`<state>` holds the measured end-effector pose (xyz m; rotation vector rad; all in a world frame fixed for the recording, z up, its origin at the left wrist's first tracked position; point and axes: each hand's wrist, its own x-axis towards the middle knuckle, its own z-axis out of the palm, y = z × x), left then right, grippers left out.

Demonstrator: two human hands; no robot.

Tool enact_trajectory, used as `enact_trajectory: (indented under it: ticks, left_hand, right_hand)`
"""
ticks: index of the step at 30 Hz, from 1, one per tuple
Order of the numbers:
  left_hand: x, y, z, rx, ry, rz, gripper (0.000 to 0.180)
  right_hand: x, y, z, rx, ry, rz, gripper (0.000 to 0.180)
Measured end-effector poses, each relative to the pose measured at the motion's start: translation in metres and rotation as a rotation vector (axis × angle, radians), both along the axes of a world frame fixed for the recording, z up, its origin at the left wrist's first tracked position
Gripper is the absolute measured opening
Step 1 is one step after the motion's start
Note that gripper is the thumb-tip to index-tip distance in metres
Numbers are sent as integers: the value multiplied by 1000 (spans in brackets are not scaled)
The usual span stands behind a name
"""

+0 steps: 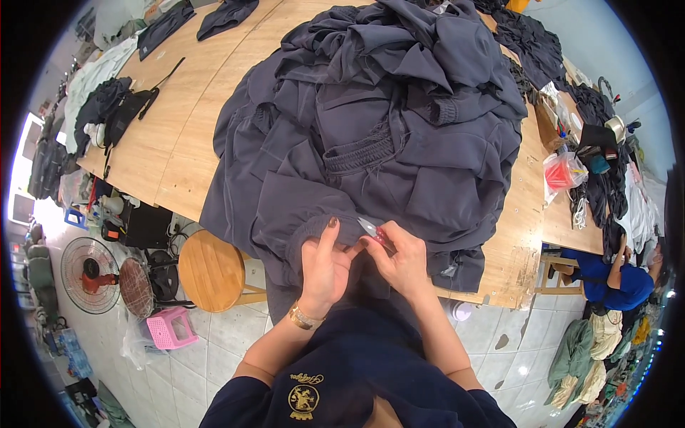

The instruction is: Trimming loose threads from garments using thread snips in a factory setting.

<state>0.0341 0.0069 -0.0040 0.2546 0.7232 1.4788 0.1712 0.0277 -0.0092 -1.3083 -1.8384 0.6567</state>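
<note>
A large heap of dark grey garments (442, 157) with gathered elastic bands covers the table in front of me. At its near edge, my left hand (325, 267) grips a gathered elastic cuff (308, 232), its thumb on the cloth. Close beside it, my right hand (399, 260) is closed around small thread snips (368, 227) with a pinkish-red handle. Their metal blades point up and left, against the cloth near the cuff. My right fingertips almost meet the left ones. Whether a thread lies between the blades is too small to tell.
The wooden table (196, 143) extends left and right of the heap. A round wooden stool (211, 271), a pink plastic stool (171, 328) and a fan (90, 274) stand at left. A person in blue (624, 285) sits at right, near a red-and-clear plastic bag (564, 172).
</note>
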Motion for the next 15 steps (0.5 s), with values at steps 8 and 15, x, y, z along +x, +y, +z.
enact_trajectory:
  ticks: [8, 15]
  left_hand:
    - [1, -1, -6, 22, 27, 20, 20]
    - [1, 0, 4, 62, 32, -5, 21]
  right_hand:
    - [-1, 3, 3, 38, -51, 9, 29]
    - [0, 2, 4, -120, 224, -102, 25]
